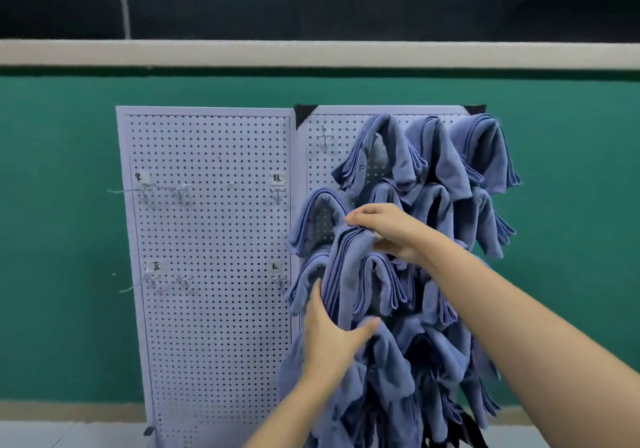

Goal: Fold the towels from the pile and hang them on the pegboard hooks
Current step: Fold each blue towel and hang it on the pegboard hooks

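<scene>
While left hand, right hand hold one towel, two pegboards.

Folded blue towel draped upright against towel-covered right pegboard

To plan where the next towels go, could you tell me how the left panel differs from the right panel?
The left panel shows bare hooks; the right panel is nearly hidden under blue towels. The left panel carries paper labels; the right panel shows black corners. The left hand and right hand hold a towel at the right panel, not the left. Both are white perforated boards against the green wall.
</scene>
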The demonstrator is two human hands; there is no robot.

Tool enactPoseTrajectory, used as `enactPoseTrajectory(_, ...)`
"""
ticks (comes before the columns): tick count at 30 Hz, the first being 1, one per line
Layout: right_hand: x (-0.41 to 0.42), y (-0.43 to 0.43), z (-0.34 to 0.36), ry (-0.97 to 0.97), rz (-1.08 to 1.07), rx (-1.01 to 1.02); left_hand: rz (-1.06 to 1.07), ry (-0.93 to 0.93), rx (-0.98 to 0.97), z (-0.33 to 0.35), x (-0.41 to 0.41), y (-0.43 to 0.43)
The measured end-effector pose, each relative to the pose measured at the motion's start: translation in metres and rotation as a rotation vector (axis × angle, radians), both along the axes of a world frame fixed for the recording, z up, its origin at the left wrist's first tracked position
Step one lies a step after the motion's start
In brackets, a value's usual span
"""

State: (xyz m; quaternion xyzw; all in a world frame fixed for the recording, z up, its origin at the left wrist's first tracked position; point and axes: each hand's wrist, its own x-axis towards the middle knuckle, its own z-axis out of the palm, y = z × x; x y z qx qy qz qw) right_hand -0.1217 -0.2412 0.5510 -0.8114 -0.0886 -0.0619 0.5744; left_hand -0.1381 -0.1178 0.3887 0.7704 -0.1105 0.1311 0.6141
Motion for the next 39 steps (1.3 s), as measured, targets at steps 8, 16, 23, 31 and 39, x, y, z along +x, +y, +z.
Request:
enactPoseTrajectory(8,0.006,-0.068,0.016,0.048,-0.073,0.383,0.213,-0.275,0.013,0.052,0.031,0.037)
enactPoseTrajectory(16,0.013,-0.048,0.012,-0.241,-0.065,-0.195,0.204,-0.317,0.175,0.165,0.050,0.035)
enactPoseTrajectory(23,0.026,-0.003,0.065,-0.503,-0.018,-0.512,0.244,-0.414,0.250,0.243,0.064,0.030)
enactPoseTrajectory(31,0.050,0.001,0.111,-0.787,-0.469,-0.718,0.288,-0.486,0.221,0.282,0.095,0.054)
enactPoseTrajectory(39,0.087,0.025,0.148,-0.793,-0.563,-0.636,0.410,-0.539,-0.003,0.305,0.124,0.040)
